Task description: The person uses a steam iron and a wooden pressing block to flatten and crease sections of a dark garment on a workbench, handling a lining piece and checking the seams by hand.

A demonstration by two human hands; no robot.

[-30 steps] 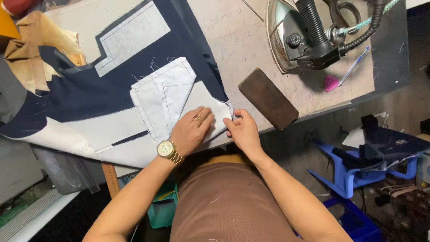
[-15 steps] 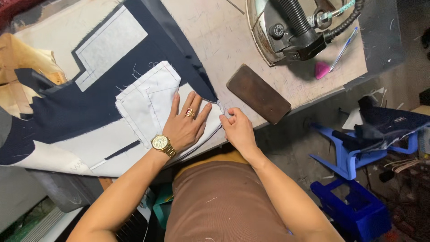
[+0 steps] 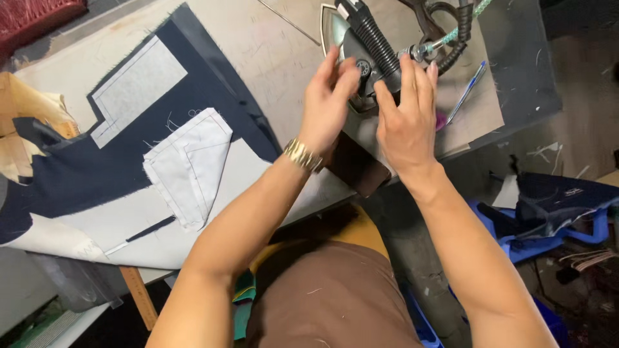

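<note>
Upper centre of frame: left hand (image 3: 327, 96) and right hand (image 3: 405, 113) both reach the steam iron (image 3: 361, 55), fingers loosely curled around its handle to lift it; firm grasp cannot be told. Navy cloth (image 3: 97, 161) lies flat at left.

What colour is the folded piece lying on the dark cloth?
White, with thin stitched lines; the folded piece shows best in the head view.

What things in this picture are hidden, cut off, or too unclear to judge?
Head view only:
- Iron: its top is cut by the frame edge; both hands cover its body.
- Left hand and right hand: whether the fingers actually grip the iron cannot be told.
- Brown block: partly behind the left wrist.
- Pink chalk: mostly behind the right hand.
</note>
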